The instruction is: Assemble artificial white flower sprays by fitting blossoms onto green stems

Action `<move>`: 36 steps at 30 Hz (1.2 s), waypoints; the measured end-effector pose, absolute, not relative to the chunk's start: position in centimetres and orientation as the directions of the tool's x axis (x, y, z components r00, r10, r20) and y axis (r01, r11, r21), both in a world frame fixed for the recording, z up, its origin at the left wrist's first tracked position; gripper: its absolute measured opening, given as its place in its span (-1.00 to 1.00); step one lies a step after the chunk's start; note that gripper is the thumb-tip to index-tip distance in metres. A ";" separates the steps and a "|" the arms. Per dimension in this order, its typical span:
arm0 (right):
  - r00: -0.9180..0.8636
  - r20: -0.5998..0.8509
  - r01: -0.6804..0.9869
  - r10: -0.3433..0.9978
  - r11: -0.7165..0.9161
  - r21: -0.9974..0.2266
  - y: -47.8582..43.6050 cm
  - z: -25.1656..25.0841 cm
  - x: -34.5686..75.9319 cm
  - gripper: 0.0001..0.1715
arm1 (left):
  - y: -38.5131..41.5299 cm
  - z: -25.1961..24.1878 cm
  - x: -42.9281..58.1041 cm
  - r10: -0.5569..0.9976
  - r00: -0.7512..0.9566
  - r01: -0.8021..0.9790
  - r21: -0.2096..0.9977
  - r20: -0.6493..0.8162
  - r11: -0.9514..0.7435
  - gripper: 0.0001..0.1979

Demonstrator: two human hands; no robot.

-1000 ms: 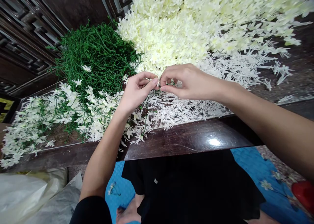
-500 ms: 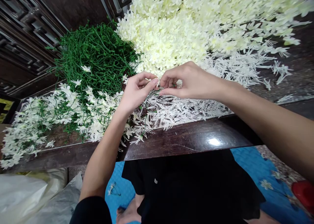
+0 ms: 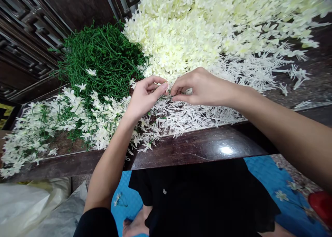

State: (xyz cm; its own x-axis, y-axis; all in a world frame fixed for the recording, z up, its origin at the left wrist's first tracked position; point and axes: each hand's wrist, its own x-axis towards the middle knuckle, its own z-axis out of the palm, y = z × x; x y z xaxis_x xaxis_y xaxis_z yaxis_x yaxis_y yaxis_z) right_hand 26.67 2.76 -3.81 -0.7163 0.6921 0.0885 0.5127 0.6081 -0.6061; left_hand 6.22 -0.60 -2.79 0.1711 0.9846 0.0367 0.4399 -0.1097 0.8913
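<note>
My left hand (image 3: 149, 97) is closed in a pinch, with a small white artificial flower (image 3: 167, 87) showing at its thumb and fingertip. Right beside it, my right hand (image 3: 190, 88) has its fingertips pressed together close to that flower; what they hold is hidden. Below both hands lies a spread of thin white stamen pieces (image 3: 197, 117). Beyond them rises a large heap of loose cream petal blooms (image 3: 178, 39). A pile of green plastic stems (image 3: 101, 60) sits past my left hand. Assembled white flowers on green stems (image 3: 70, 112) lie along the left side.
Everything rests on a dark wooden bench (image 3: 202, 143) with a glossy front edge. Carved dark wood (image 3: 33, 29) stands behind on the left. Below are a blue mat (image 3: 124, 192), pale plastic bags (image 3: 38, 206) and a red object (image 3: 321, 204).
My right hand has shifted slightly right and its fingers have drawn closer together. A green bit seen between them earlier is now hidden. My left hand stays nearly in place.
</note>
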 end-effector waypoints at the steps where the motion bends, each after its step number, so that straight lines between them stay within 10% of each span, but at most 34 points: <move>1: -0.717 0.088 0.511 0.691 0.607 -0.608 2.7 -3.8 26.6 -0.80 | -0.6 -2.8 6.2 0.984 0.172 0.436 0.893 0.035 -0.108 -0.99; 36: -0.876 -0.021 0.399 0.481 0.702 -0.590 3.4 -5.2 26.9 -0.68 | -0.5 -3.1 6.1 0.979 0.200 0.408 0.904 0.051 -0.130 -0.99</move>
State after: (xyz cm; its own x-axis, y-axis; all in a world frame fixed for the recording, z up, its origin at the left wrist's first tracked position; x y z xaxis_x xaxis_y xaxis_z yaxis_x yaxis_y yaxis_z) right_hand 26.91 3.38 -5.23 -0.8765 0.4810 -0.0207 0.3992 0.7020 -0.5898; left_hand 6.11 -0.50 -3.08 0.1996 0.9786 0.0508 0.4083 -0.1302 0.9035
